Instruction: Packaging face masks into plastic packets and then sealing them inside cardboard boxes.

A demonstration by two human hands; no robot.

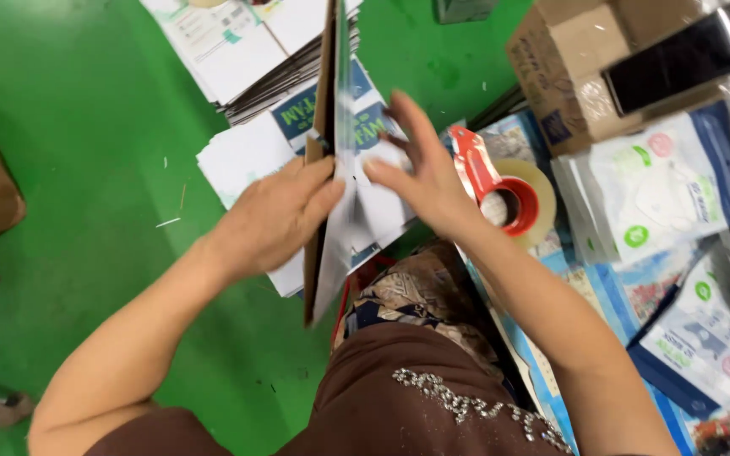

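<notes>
Wearing a brown top (399,397) trimmed with a glittering rhinestone band (475,409), showing patterned fabric (416,295) beneath, leaving both arms bare, sleeveless.

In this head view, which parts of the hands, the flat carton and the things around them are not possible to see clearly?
- Flat carton: seen edge-on, its top cut off by the frame; faces unreadable.
- Left hand: fingertips hidden behind the carton.
- Right hand: motion-blurred, so its contact is unclear.
- Tape dispenser: lower part hidden by the right forearm.
- Stack of flat cartons: partly covered by hands.
</notes>
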